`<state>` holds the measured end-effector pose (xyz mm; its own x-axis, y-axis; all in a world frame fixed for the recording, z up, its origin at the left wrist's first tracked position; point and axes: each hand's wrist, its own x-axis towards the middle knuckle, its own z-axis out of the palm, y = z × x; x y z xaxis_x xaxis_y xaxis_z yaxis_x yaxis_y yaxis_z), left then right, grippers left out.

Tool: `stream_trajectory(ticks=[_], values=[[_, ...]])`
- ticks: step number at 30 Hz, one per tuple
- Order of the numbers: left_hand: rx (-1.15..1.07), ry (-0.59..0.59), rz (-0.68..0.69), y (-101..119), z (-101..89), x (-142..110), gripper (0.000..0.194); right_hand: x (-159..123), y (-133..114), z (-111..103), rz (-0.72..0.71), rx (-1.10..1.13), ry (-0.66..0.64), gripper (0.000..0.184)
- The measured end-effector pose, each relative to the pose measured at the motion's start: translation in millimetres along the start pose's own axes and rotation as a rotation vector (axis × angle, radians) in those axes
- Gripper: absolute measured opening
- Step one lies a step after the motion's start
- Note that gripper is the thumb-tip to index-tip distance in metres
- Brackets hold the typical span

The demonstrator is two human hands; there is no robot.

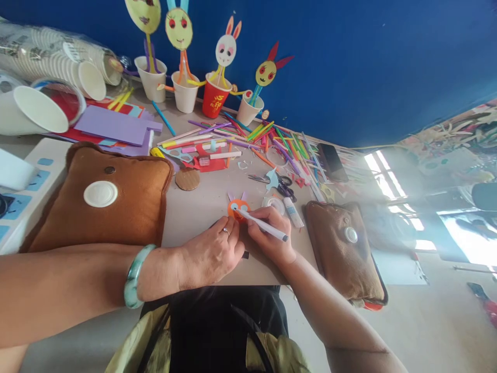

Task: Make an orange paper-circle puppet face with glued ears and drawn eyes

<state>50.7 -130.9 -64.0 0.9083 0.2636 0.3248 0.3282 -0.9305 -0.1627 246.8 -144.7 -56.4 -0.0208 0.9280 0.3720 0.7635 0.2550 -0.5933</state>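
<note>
A small round orange paper face (244, 213), with pale blue eyes and two purple ears, lies on the table in front of me. My left hand (212, 251) wears a ring, and its fingers are closed together on the face's lower left edge. A white marker (267, 228) with a dark end is gripped in my right hand (274, 235), its tip at the left eye. A small black piece (246, 255) sticks out by my left thumb. Close by on the right are a roll of clear tape (274, 204) and a white glue bottle (293, 212).
Scissors (285, 187), a cardboard disc (187, 178) and many coloured sticks (248, 135) lie behind. Paper cups with face figures, such as a red cup (216, 96), line the blue wall. Brown cushions (132, 207) flank the work spot. Purple paper (112, 124) lies left.
</note>
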Motion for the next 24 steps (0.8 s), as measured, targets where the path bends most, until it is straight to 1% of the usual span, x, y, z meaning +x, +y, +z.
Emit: stream_trajectory(ticks=[9, 15, 19, 24], values=[[-0.052, -0.011, -0.012, -0.3, -0.4, 0.3, 0.028, -1.7, 0.8, 2.1, 0.001, 0.01, -0.004, 0.005], [0.009, -0.015, -0.008, 0.1, -1.9, 0.4, 0.029, -0.9, 0.4, 2.8, -0.01, 0.0, 0.005, 0.003], [-0.041, -0.015, -0.013, 0.4, -1.7, 0.0, 0.027, -0.2, -1.9, 1.1, 0.001, -0.002, 0.001, 0.006], [-0.049, -0.009, -0.021, 0.9, 0.2, -0.2, 0.026, -0.2, -2.1, 0.5, 0.005, 0.001, -0.007, 0.003]])
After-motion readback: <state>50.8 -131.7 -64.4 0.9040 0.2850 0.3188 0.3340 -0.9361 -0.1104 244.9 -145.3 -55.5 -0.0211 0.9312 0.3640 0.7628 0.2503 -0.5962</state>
